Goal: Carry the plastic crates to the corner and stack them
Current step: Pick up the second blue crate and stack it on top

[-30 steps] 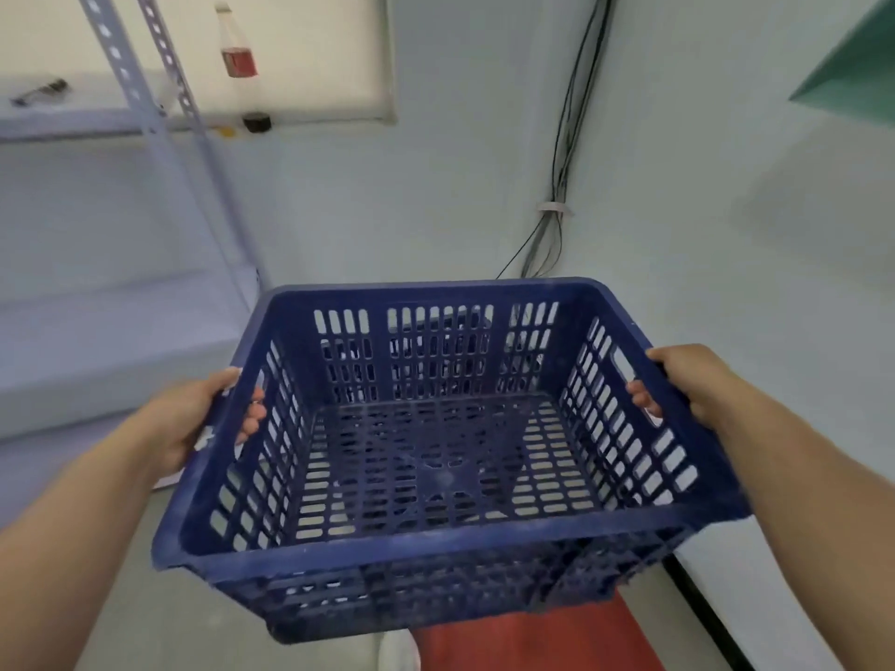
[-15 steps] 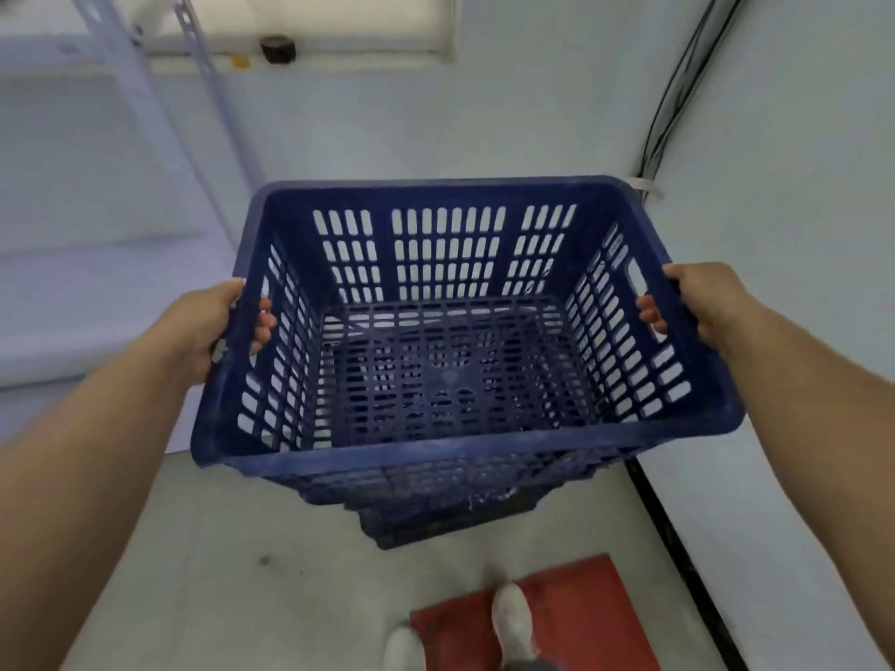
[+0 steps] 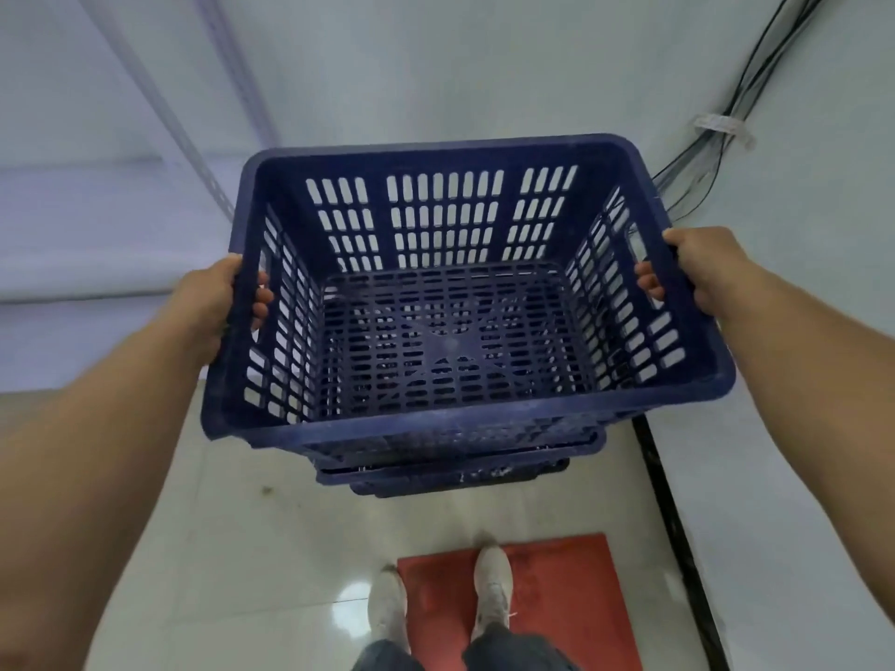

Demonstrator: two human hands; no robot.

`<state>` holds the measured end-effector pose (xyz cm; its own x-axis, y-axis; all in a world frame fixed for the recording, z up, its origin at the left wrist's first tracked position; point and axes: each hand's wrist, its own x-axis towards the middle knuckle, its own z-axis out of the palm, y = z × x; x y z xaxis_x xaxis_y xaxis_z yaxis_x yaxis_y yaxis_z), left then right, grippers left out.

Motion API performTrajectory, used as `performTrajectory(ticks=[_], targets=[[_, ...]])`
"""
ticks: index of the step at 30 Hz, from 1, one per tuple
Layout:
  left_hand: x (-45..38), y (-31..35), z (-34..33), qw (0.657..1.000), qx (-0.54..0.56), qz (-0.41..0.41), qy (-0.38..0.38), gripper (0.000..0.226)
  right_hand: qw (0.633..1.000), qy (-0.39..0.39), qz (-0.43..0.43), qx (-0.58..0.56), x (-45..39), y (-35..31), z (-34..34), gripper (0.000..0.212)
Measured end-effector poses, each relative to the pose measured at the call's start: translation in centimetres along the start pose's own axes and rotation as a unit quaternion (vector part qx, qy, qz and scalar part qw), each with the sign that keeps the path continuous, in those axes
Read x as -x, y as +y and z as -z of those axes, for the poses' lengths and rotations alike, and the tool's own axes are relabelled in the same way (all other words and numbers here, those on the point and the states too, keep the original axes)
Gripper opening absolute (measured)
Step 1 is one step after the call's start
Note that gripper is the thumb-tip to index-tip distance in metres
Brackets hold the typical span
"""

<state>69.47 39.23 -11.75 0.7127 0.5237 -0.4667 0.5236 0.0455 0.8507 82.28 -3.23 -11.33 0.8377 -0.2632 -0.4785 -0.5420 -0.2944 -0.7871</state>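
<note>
While gripped at both side handles, a blue crate [image 3: 465, 293] is held above stacked crates [image 3: 455, 469].
Left hand [image 3: 220, 307] and right hand [image 3: 697, 268] are clamped on its rim.

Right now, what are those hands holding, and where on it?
A blue plastic crate. The left hand grips its left side rim, the right hand its right side rim, fingers hooked through the wall slots.

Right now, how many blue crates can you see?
3, maybe more hidden: the top crate gripped by the left hand and right hand, and two lower rims stacked beneath it.
</note>
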Motion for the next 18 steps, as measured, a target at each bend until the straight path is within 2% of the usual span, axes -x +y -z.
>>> performTrajectory(ticks=[5,18], targets=[[-1.7,-2.2,0.1,0.999,0.011,0.036,-0.016,0.031,1.0,-0.015,-0.008,0.009,-0.6,0.7,-0.9,0.043],[-1.9,-3.0,0.2,0.999,-0.01,0.035,-0.001,0.034,0.999,-0.038,-0.032,0.005,-0.6,2.3,-0.8,0.046]])
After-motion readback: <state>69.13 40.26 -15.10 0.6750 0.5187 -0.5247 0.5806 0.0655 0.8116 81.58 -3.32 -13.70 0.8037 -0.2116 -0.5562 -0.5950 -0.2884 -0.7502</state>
